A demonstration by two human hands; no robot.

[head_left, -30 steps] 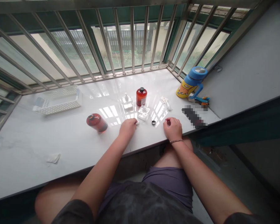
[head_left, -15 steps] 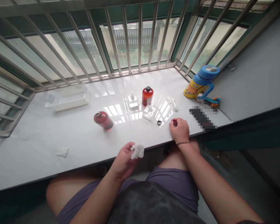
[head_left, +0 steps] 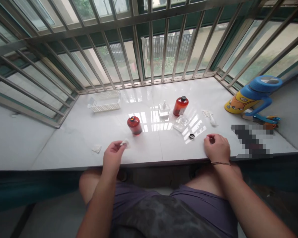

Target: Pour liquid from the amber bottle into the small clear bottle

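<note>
No readable text anywhere; label on amber bottle (head_left: 180, 106) too small to read.

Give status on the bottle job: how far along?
Done: black cap lies loose by the square glass bottle. In hand: left hand pinches a white tissue; right hand rests on the sill. Remaining: red bottle, amber bottle, glass pump bottle stand unheld.

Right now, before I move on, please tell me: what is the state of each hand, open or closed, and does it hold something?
Left hand: closed, pinching a crumpled white tissue.
Right hand: loosely closed, nothing visible in it.
</note>
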